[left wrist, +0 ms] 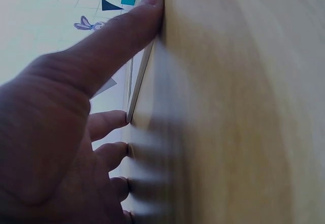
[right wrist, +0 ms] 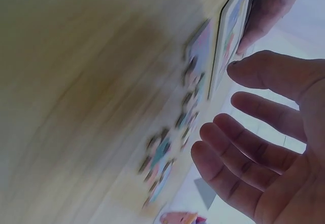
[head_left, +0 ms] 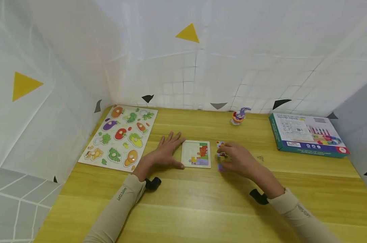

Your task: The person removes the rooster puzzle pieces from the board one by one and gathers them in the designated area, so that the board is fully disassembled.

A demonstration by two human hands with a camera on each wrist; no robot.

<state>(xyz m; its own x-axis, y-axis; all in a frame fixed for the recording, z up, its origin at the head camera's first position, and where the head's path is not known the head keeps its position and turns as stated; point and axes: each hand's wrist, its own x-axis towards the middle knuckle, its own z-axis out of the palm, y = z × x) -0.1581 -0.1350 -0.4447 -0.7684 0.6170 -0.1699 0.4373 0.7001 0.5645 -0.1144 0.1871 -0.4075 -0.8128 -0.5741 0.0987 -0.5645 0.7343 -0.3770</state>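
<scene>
A small puzzle tray (head_left: 189,149) lies on the table, with joined jigsaw pieces (head_left: 203,157) filling its right side and lower edge. My left hand (head_left: 164,153) lies spread at the tray's left side. In the left wrist view, its thumb (left wrist: 147,5) and index finger are at the tray's edge (left wrist: 140,79). To the right of the tray are several loose jigsaw pieces (head_left: 220,144), partly covered by my right hand (head_left: 239,160). The right wrist view has that hand's fingers (right wrist: 244,137) loosely bent above the loose pieces (right wrist: 202,43), holding nothing.
At the left lies a vegetable peg puzzle board (head_left: 125,143). A purple rabbit-eared figurine (head_left: 239,116) stands near the back edge. A green and white box (head_left: 308,135) lies at the right. White sheeting with triangles (head_left: 189,77) hangs behind the wooden table (head_left: 195,202).
</scene>
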